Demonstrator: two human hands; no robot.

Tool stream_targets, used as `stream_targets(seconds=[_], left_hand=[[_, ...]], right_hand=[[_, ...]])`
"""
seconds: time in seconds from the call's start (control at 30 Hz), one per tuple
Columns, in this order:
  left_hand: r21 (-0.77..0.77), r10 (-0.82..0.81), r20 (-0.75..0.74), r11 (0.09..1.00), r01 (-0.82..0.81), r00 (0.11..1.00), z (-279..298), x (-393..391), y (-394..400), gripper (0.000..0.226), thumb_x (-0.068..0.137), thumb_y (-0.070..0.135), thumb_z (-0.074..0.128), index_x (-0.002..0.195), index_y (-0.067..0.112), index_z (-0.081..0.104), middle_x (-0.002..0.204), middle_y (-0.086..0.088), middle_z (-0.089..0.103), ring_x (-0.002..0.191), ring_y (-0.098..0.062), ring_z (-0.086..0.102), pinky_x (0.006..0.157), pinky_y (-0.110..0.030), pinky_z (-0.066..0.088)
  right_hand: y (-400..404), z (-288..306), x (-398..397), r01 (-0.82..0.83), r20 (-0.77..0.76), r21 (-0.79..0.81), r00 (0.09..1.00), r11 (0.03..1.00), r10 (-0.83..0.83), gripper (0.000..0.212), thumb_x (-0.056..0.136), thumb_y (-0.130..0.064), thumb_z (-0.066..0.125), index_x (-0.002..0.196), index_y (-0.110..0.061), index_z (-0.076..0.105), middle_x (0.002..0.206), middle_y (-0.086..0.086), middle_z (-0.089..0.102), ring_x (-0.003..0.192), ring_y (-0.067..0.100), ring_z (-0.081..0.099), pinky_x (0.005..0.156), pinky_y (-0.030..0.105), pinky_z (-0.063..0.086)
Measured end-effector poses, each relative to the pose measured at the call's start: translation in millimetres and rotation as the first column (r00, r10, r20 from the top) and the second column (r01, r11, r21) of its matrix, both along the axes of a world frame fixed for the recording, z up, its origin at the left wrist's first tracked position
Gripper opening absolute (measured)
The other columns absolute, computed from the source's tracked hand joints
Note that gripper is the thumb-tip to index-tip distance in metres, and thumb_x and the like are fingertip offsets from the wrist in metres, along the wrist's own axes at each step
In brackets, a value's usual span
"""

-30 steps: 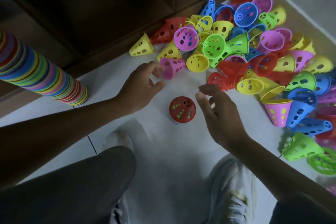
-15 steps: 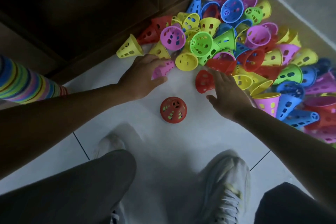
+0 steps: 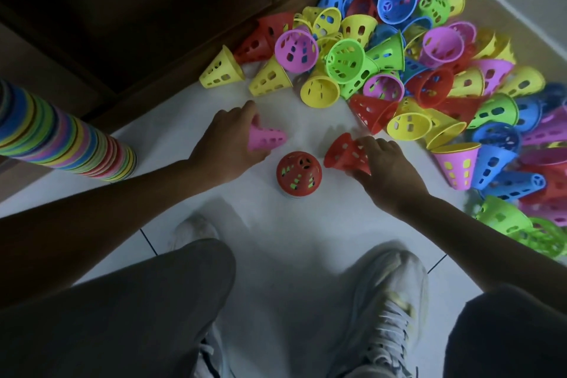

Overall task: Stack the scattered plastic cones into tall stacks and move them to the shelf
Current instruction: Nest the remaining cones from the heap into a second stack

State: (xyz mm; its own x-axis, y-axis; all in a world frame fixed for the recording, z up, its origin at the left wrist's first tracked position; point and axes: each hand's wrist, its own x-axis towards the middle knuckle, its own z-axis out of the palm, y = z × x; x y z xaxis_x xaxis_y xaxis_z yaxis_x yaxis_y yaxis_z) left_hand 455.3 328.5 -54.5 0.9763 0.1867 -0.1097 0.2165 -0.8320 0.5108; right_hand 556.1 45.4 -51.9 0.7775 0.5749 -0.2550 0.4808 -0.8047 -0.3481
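Observation:
A short stack topped by a red cone (image 3: 298,173) stands upright on the white floor between my hands. My left hand (image 3: 227,139) grips a pink cone (image 3: 266,138) lying on its side, just left of and above the stack. My right hand (image 3: 383,167) grips a red cone (image 3: 345,154) just right of the stack. A large pile of loose cones (image 3: 429,70) in yellow, green, blue, pink and red covers the floor at the right. A tall multicoloured stack (image 3: 61,139) stands at the left edge.
A dark wooden shelf unit (image 3: 138,9) rises at the back, its base running along the pile. My knees and white shoes (image 3: 386,301) fill the bottom of the view. A raised floor edge (image 3: 521,9) borders the pile at the far right.
Both hands reached to the pile and drew back toward the small stack. The left one took up the pink cone, the right one a red cone.

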Motion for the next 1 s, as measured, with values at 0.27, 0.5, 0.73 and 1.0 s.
stream_targets(seconds=[0.27,0.5,0.73,1.0], left_hand=[[-0.556,0.343,0.031,0.786,-0.269,0.939,48,-9,-28,0.051,0.089,0.036,0.074,0.128,0.02,0.046,0.108,0.004,0.063,0.092,-0.01,0.066,0.067,-0.016,0.056],[-0.697,0.257,0.003,0.694,-0.183,0.966,55,-25,-55,0.039,0.089,0.045,0.059,0.122,0.025,0.056,0.113,0.013,0.066,0.102,-0.001,0.067,0.071,-0.015,0.055],[-0.666,0.121,0.062,0.744,-0.049,0.991,46,-34,-60,0.047,0.089,0.038,0.072,0.13,0.019,0.056,0.12,0.012,0.065,0.112,-0.001,0.063,0.084,-0.014,0.054],[-0.483,-0.009,0.068,0.875,0.041,0.998,21,-37,-62,0.05,0.082,0.031,0.081,0.126,0.023,0.059,0.123,0.011,0.062,0.117,-0.011,0.058,0.095,-0.039,0.055]], right_hand=[[-11,3,-11,0.145,-0.11,0.111,0.985,0.983,-0.133,0.042,0.095,-0.028,0.066,0.13,-0.009,0.052,0.116,0.013,0.056,0.109,0.032,0.05,0.09,0.037,0.041],[-10,8,-29,0.43,-0.296,0.282,0.889,0.858,-0.348,0.045,0.093,-0.033,0.068,0.132,-0.017,0.053,0.123,0.003,0.058,0.101,0.022,0.063,0.085,0.032,0.051],[-12,37,-37,0.521,-0.415,0.425,0.839,0.741,-0.352,0.038,0.091,-0.031,0.071,0.127,-0.023,0.06,0.121,-0.005,0.066,0.102,0.013,0.067,0.074,0.015,0.051],[0,65,-52,0.404,-0.329,0.53,0.908,0.746,-0.258,0.042,0.086,-0.033,0.073,0.124,-0.022,0.06,0.116,-0.003,0.066,0.102,0.009,0.065,0.083,0.024,0.057]])
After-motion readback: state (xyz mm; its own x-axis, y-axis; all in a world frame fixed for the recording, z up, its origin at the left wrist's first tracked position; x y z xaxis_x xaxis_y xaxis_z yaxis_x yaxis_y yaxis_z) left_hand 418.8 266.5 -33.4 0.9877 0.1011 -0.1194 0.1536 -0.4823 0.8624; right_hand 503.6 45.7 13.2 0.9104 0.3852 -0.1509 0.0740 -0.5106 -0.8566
